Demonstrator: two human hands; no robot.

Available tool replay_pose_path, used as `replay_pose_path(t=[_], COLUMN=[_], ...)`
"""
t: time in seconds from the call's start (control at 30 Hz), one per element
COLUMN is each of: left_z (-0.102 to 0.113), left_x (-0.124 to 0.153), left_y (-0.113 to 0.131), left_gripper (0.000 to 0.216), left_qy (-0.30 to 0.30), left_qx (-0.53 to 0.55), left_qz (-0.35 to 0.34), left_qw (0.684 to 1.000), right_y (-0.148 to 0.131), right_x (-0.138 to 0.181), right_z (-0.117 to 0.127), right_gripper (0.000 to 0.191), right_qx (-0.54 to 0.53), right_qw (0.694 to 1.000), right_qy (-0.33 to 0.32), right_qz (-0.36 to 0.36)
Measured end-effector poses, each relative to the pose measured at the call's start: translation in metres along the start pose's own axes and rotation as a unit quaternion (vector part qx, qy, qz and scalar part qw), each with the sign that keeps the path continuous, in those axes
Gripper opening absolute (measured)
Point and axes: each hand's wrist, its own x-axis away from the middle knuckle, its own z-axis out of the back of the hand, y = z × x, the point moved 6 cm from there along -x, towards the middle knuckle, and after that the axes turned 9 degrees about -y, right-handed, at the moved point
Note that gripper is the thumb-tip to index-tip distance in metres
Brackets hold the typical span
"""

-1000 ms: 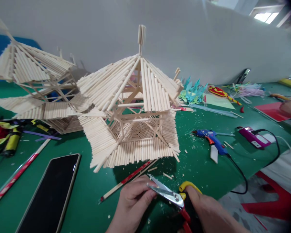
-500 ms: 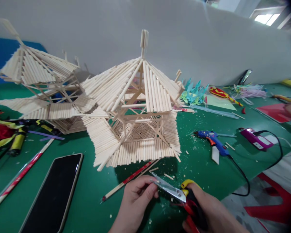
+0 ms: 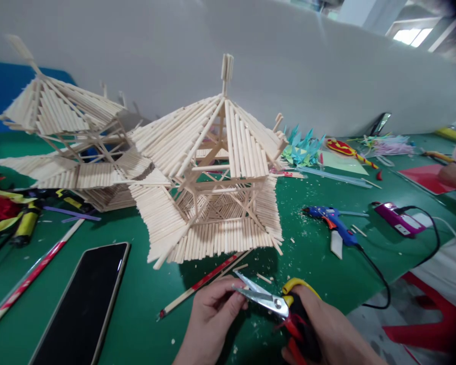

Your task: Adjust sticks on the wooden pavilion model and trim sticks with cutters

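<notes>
Steel scissors (image 3: 264,295) in right hand (image 3: 327,332), blades at left hand (image 3: 211,317) fingers (image 3: 235,302).

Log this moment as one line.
right hand: grips shears, blades open | left hand: fingers at blades | stick pagoda behind

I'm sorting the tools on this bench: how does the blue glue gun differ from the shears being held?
The blue glue gun lies untouched on the green table, well beyond the hands; the shears are held in the right hand, blades slightly parted at the left hand fingertips. The glue gun trails a black cord; the shears have none. The glue gun is blue with an orange trigger; the shears have metal blades and yellow, red and black handles. Both are hand tools.
</notes>
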Motion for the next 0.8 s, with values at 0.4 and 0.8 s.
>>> replay_pose_path(t=[0.4,0.8], left_z=[0.0024,0.0034], left_x=[-0.0008,-0.0008], left_y=[0.0019,0.0094], left_gripper=[0.006,0.011], left_qy=[0.001,-0.032], left_qx=[-0.017,-0.132], left_qz=[-0.011,-0.048], left_qw=[1.0,0.99], right_y=[0.0,-0.0032], right_x=[-0.003,-0.0044], right_z=[-0.0034,-0.0066], right_gripper=[0.042,0.036], right_qx=[0.033,0.134], right_qw=[0.999,0.99], right_qy=[0.019,0.035], right_qz=[0.036,0.025])
